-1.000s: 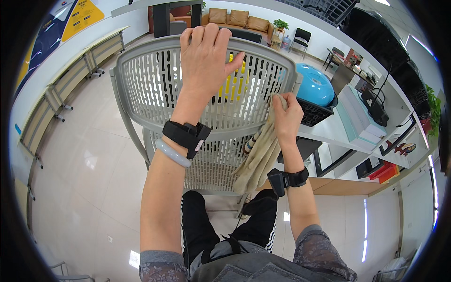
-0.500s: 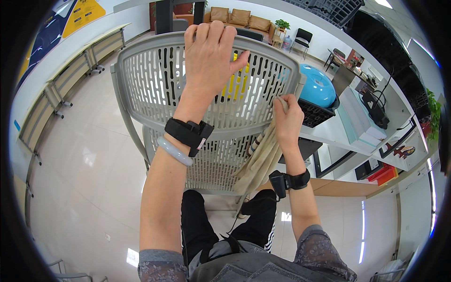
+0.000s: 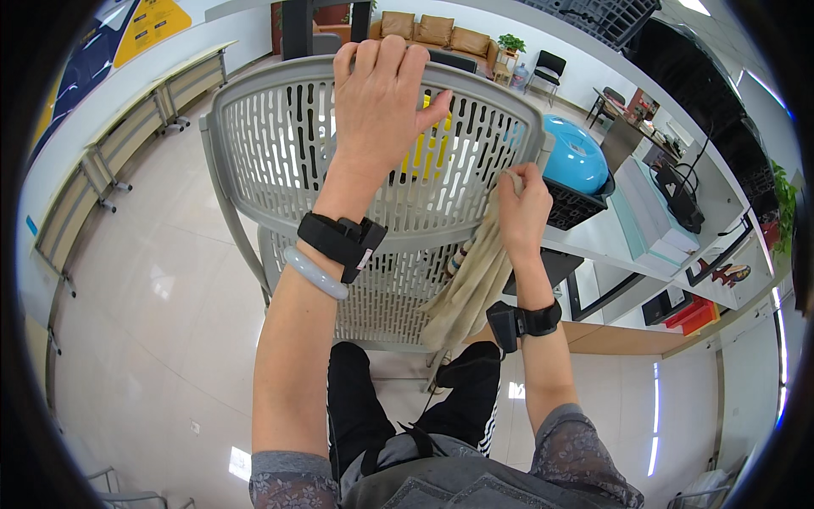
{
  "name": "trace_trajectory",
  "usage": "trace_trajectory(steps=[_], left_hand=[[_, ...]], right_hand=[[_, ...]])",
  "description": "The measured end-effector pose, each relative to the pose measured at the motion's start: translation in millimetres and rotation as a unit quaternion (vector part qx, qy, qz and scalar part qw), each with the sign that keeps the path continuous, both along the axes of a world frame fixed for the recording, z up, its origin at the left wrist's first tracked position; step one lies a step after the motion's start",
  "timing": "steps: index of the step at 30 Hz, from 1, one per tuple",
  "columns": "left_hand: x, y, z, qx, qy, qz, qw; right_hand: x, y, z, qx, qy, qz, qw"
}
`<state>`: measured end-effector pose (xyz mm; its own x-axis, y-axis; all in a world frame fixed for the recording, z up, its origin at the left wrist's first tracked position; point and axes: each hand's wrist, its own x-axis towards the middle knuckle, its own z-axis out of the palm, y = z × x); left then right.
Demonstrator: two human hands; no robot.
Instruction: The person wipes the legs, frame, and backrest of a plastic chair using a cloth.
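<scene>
A grey plastic chair backrest, pierced with rows of slots, stands upright in front of me. My left hand lies over its top rim with the fingers curled across the edge and the thumb spread against the slotted panel. At the right side of the backrest, my right hand pinches a beige cloth against the frame. The cloth hangs down in loose folds from those fingers, beside the lower panel. Through the slots something yellow shows behind the chair, too hidden to name.
A blue rounded object sits in a black basket on the white shelving to the right. Folding tables line the left wall. Farther back are a brown sofa and a black chair.
My right hand has shifted slightly up and to the right along the frame, with the cloth in it. My left hand stays at the top rim.
</scene>
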<state>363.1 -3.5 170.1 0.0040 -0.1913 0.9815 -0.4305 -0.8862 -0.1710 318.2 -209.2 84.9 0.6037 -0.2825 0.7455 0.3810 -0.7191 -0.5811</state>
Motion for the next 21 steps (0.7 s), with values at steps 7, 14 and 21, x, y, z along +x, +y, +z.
trace_trajectory(steps=[7, 14, 21], left_hand=[[1.0, -0.3, -0.7, 0.0, -0.005, 0.001, 1.0], [3.0, 1.7, -1.1, 0.002, -0.011, -0.001, 1.0], [-0.8, 0.9, 0.5, 0.004, 0.001, 0.002, 1.0]], right_hand=[[2.9, 5.6, -5.9, -0.031, -0.056, -0.046, 0.997], [-4.2, -1.1, 1.2, -0.013, 0.012, -0.003, 1.0], [-2.1, -3.5, 4.3, -0.015, 0.024, -0.005, 1.0]])
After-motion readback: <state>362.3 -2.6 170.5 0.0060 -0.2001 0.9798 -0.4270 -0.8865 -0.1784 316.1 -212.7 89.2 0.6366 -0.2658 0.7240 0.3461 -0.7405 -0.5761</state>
